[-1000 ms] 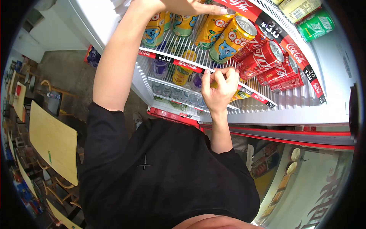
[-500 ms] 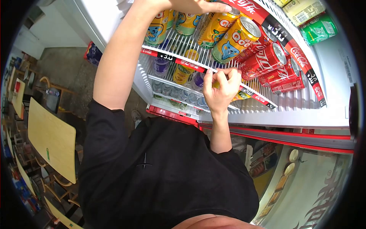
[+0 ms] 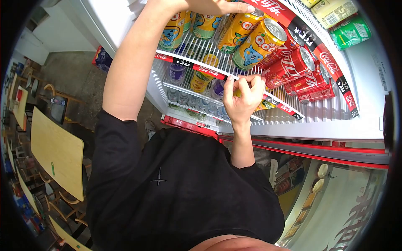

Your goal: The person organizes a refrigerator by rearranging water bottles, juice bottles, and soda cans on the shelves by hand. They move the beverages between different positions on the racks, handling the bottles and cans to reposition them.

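Observation:
My left hand (image 3: 213,6) reaches in at the top, its thumb stretched along the underside of the upper red label strip (image 3: 268,9), close above an orange Qoo can (image 3: 245,32). Its other fingers are cut off by the frame edge. My right hand (image 3: 245,95) is closed, with bent fingers pinching the front label strip (image 3: 211,71) of the wire shelf below. More Qoo cans (image 3: 258,46) stand on this shelf, and red Coca-Cola cans (image 3: 291,67) lie to their right.
Purple-labelled cups (image 3: 176,73) and clear bottles (image 3: 203,103) fill lower shelves. A green can (image 3: 351,33) lies at upper right. The glass fridge door (image 3: 343,201) stands open at lower right. Wooden tables (image 3: 56,152) and chairs are on the left.

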A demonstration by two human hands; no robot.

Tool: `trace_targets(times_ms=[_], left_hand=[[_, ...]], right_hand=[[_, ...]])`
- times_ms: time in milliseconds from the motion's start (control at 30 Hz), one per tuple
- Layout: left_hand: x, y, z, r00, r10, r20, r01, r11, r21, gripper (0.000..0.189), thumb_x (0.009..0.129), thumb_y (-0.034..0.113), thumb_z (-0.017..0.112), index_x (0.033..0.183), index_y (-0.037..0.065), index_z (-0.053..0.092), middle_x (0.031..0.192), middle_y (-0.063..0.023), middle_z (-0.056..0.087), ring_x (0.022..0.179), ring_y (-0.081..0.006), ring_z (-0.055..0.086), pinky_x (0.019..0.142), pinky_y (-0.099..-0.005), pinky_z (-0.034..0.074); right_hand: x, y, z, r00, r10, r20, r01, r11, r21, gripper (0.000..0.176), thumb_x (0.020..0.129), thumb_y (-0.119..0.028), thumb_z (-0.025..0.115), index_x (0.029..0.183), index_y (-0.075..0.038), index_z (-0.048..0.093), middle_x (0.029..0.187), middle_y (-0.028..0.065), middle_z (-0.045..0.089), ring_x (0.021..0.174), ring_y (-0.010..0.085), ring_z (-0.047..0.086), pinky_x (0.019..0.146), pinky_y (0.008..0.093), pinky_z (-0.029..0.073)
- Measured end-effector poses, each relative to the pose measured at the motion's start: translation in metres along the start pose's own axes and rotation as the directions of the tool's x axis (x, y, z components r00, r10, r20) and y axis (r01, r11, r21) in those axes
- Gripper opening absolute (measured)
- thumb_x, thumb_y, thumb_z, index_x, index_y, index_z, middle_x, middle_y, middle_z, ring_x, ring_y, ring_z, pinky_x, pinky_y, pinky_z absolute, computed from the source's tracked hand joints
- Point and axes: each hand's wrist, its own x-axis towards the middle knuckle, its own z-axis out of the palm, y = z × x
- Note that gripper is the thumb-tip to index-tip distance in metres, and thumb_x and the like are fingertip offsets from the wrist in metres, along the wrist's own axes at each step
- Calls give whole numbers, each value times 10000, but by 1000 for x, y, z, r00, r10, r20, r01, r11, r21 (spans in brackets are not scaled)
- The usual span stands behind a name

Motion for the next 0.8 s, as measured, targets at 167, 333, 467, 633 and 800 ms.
trace_targets(times_ms=[167, 333, 467, 633, 800], left_hand=[[-1, 0, -1, 1000, 2, 3, -2, 1000, 3, 594, 1061, 362, 376, 1617, 161, 313, 1493, -68, 451, 1332, -213, 481, 1110, -333, 338], [-1, 1, -2, 1000, 5, 12, -5, 1000, 8, 593, 1067, 377, 365, 1616, 160, 315, 1521, -63, 436, 1356, -213, 466, 1132, -332, 323], [-2, 1, -2, 1000, 4, 24, -4, 1000, 13, 593, 1071, 389, 357, 1615, 159, 317, 1543, -59, 424, 1374, -212, 455, 1150, -331, 312], [-3, 1, -3, 999, 2, 36, -3, 1000, 22, 593, 1076, 404, 346, 1614, 157, 319, 1571, -54, 409, 1398, -212, 440, 1172, -329, 298], [-4, 2, -3, 999, 3, 50, -5, 999, 36, 594, 1081, 419, 335, 1613, 156, 321, 1599, -49, 395, 1422, -212, 426, 1194, -328, 284]], right_hand=[[0, 0, 0, 1000, 3, 0, -3, 1000, 1, 275, 748, -105, 823, 665, -84, 562, 814, 86, 522, 789, 283, 511, 690, 417, 413], [0, 0, 0, 1000, -1, -1, 1, 1000, 0, 275, 750, -105, 822, 664, -83, 562, 808, 86, 521, 780, 282, 509, 684, 415, 411], [0, 1, 0, 1000, -2, 1, 2, 1000, 3, 276, 752, -110, 822, 665, -81, 562, 803, 86, 522, 777, 283, 509, 680, 415, 411], [0, 1, 0, 1000, -6, -5, 6, 1000, 6, 277, 755, -117, 822, 666, -80, 563, 807, 86, 525, 785, 284, 513, 686, 417, 415], [0, 0, 0, 1000, -1, -6, 1, 1000, 10, 277, 756, -118, 822, 667, -79, 563, 814, 87, 529, 792, 285, 516, 692, 417, 417]])
